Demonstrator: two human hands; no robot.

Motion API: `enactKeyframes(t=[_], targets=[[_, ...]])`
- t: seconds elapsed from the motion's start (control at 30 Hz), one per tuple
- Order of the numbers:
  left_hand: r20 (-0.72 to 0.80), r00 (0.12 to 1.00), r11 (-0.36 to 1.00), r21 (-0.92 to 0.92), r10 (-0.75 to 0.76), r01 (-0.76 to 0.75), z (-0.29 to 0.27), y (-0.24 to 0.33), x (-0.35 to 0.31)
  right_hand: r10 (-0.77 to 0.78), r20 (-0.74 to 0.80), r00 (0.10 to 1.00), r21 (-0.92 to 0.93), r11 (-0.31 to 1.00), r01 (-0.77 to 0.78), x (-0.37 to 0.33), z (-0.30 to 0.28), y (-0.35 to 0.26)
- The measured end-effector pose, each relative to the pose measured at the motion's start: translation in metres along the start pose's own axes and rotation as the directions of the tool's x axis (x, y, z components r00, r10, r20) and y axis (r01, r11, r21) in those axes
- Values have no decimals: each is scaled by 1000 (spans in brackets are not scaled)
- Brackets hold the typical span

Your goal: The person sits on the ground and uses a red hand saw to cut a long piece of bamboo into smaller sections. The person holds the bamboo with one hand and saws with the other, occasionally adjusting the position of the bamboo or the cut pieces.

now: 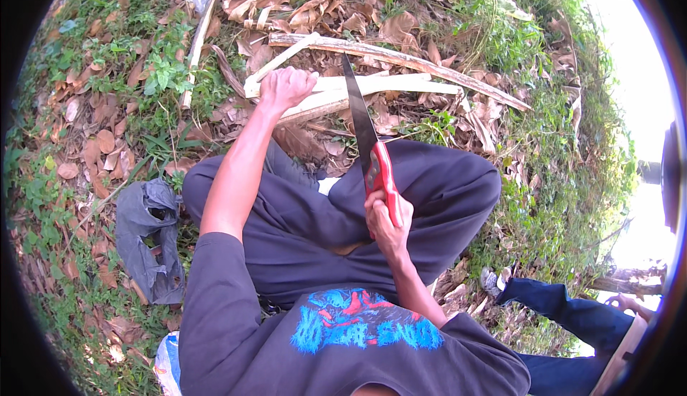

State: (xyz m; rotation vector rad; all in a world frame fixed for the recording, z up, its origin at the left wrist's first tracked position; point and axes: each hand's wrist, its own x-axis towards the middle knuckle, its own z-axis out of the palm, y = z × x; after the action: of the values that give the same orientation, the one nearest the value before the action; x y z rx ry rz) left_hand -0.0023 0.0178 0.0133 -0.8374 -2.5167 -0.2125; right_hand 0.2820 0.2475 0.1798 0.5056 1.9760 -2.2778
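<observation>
So your saw (367, 137) is angled across the pale sticks (372, 83) lying on the dry leaves (308, 142), its tip near a long barky stick (408, 60). You've got your right hand's (390, 223) fingers wrapped round the red handle (381, 167). Your left hand's (286, 87) fingers are clamped on the pale sticks, left of the blade (362, 118). There's a dark bag (134, 217) by your left knee (197, 181), plus somebody in blue trousers (565, 314) off right.

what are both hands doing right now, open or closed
Left hand: closed over the pale wood, fingertips hidden.
Right hand: closed around the red handle of the saw.
</observation>
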Motion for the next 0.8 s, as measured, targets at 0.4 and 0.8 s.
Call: enactKeyframes(t=[0.4, 0.8], targets=[[-120, 993, 1000, -15, -11, 9, -6, 10, 3, -70, 59, 996, 33, 997, 69, 4, -13, -3], [36, 994, 990, -90, -106, 108, -9, 9, 1, -82, 75, 994, -99, 991, 89, 22, -13, 5]])
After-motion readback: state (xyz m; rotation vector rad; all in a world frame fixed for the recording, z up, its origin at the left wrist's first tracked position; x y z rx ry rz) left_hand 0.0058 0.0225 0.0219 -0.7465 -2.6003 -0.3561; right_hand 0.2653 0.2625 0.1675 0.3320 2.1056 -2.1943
